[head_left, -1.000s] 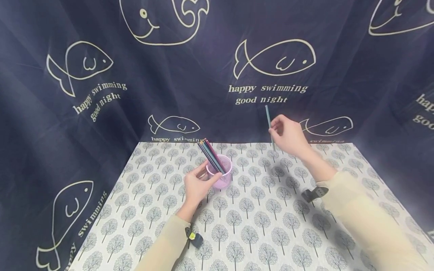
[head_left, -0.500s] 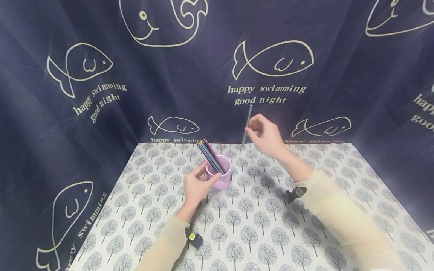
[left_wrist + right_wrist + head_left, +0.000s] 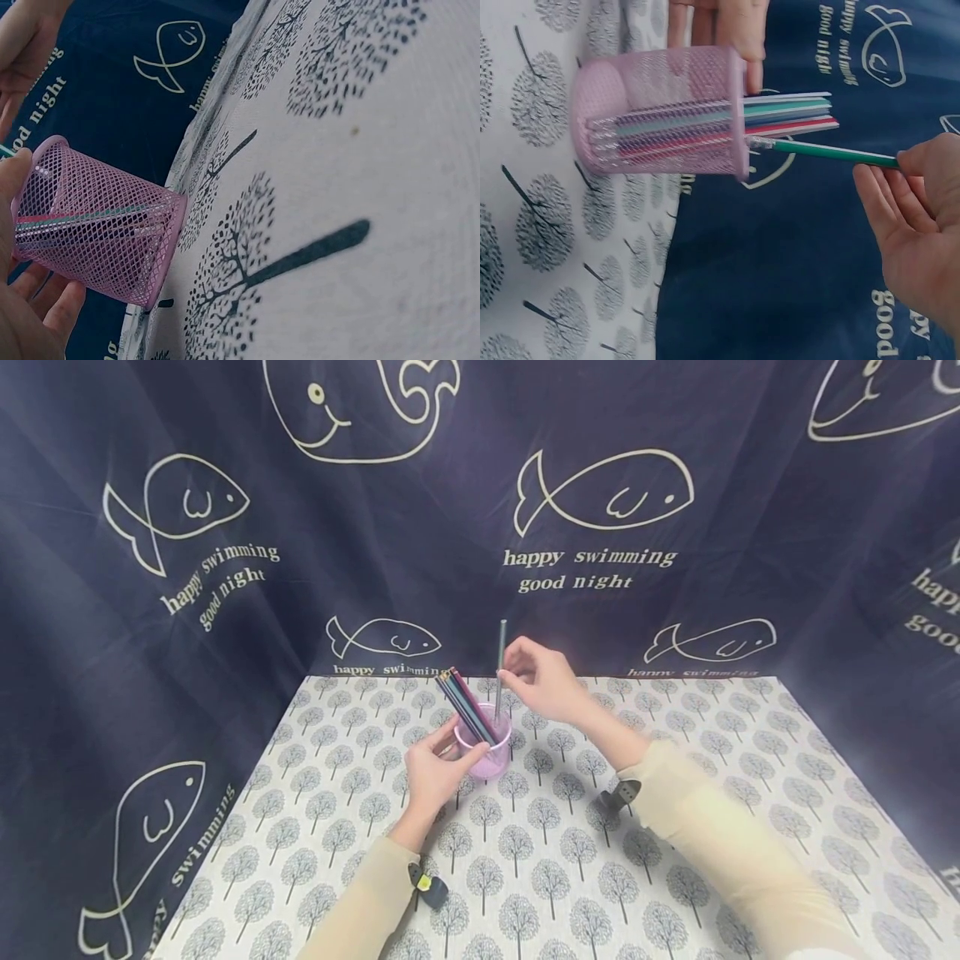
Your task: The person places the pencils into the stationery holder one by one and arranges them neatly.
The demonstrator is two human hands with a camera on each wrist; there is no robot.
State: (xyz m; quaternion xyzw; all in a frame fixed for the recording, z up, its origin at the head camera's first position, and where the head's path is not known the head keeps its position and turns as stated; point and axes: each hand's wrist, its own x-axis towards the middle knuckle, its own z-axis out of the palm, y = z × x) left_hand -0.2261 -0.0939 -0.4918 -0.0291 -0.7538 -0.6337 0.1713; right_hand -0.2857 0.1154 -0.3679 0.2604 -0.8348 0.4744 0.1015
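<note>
A pink mesh pen cup (image 3: 492,765) stands upright on the tablecloth. My left hand (image 3: 435,775) grips its left side at the rim, thumb toward the front. Several pencils (image 3: 467,703) in dark, green and red tones lean to the left inside the cup. Above the cup's right side, my right hand (image 3: 546,682) pinches a green pencil (image 3: 825,152) near its upper end. That pencil is almost upright, and its pale lower end is just at the cup's opening, beside the leaning pencils. In the left wrist view the cup (image 3: 105,217) hides part of the left fingers.
A white cloth with grey trees (image 3: 555,860) covers the table. Behind it and at the sides hangs a dark blue curtain (image 3: 480,527) with fish drawings. Each wrist wears a dark strapped device, such as the right wrist device (image 3: 621,795).
My right hand has moved left and then down with the green pencil, from well right of the cup to its opening. The left hand and cup stay in place.
</note>
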